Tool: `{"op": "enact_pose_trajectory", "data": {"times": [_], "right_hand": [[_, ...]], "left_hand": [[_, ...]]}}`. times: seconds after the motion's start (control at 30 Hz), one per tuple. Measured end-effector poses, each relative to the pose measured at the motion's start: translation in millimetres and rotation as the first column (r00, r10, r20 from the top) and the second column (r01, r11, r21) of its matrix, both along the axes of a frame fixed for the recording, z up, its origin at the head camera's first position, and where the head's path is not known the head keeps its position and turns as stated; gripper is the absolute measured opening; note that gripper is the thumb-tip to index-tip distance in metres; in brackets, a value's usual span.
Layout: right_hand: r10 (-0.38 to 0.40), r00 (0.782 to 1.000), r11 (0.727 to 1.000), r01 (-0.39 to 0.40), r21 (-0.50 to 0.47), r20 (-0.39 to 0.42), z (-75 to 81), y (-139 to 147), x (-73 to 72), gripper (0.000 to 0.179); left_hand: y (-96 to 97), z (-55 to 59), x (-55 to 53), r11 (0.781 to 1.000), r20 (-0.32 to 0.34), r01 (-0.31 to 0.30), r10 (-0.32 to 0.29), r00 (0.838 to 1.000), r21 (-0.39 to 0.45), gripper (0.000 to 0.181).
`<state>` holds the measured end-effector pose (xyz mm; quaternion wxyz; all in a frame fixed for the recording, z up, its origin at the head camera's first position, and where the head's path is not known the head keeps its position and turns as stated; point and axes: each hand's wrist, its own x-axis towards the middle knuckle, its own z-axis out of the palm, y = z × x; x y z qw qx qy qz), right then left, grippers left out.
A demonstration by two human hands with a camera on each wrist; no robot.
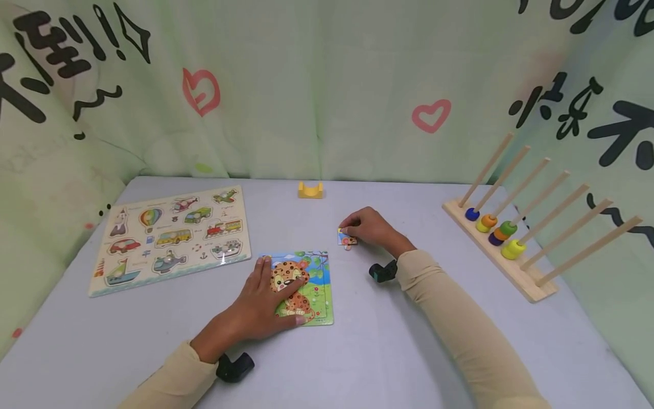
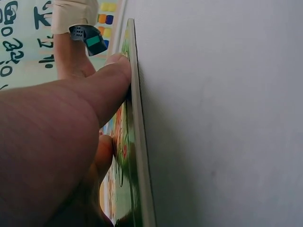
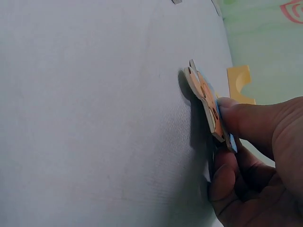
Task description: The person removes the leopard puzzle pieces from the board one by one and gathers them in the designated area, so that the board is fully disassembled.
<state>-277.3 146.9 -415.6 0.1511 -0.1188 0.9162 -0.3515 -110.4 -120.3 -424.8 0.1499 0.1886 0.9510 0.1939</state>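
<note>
A leopard jigsaw puzzle (image 1: 319, 289) with a green and blue picture lies flat near the middle of the table. My left hand (image 1: 263, 298) rests on its left part with fingers spread, covering some of the leopard. In the left wrist view, the thumb presses near the edge of the puzzle (image 2: 137, 142). To the right of the puzzle, my right hand (image 1: 375, 230) pinches a small blue and orange puzzle piece (image 1: 347, 238) between thumb and fingers. Seen from the right wrist, that piece (image 3: 208, 104) is tilted close over the table, with layered edges showing.
At the left lies a vehicle picture board (image 1: 171, 241). A wooden peg stand (image 1: 501, 250) with colored beads stands at the right. Near the back edge sits a yellow curved block (image 1: 310, 190). Patterned curtains (image 1: 317, 85) surround the white table (image 1: 357, 352).
</note>
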Motion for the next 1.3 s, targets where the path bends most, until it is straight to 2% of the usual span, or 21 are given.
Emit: {"op": "enact_pose_trajectory", "data": {"times": [0.23,0.47,0.63,0.77,1.07,1.2,1.3], "right_hand": [[0.000,1.000,0.999,0.000,0.048,-0.015,0.5,-4.9,-1.3,0.014],[0.022,0.997,0.993,-0.013,0.114,-0.074,2.2,-7.3,-0.7,0.015],[0.037,0.991,0.997,-0.027,0.075,-0.131,7.8,-16.6,1.3,0.017],[0.076,0.986,0.997,-0.073,0.024,-0.146,12.4,-28.6,4.0,0.018],[0.236,0.971,0.968,-0.239,-0.080,-0.045,15.8,-54.9,15.7,0.020],[0.267,0.963,0.953,-0.257,-0.162,0.040,14.8,-62.6,19.8,0.023],[0.270,0.958,0.946,-0.246,-0.211,0.094,16.6,-68.2,22.4,0.032]], "left_hand": [[-1.0,-1.1,-0.5,1.000,-0.007,0.001,-0.001,1.000,-0.005,0.073],[-1.0,-1.6,0.3,1.000,-0.005,-0.005,0.004,1.000,-0.005,0.073],[-0.8,-0.7,-0.1,1.000,-0.013,0.002,-0.002,1.000,0.005,0.072],[-0.8,0.2,0.4,1.000,-0.012,0.004,-0.004,1.000,0.009,0.071],[-0.2,0.9,1.2,1.000,0.012,0.020,-0.020,1.000,-0.006,0.068],[0.4,0.3,1.3,1.000,0.002,0.021,-0.021,1.000,-0.016,0.068],[0.4,1.2,1.5,1.000,-0.003,0.021,-0.021,1.000,-0.009,0.068]]}}
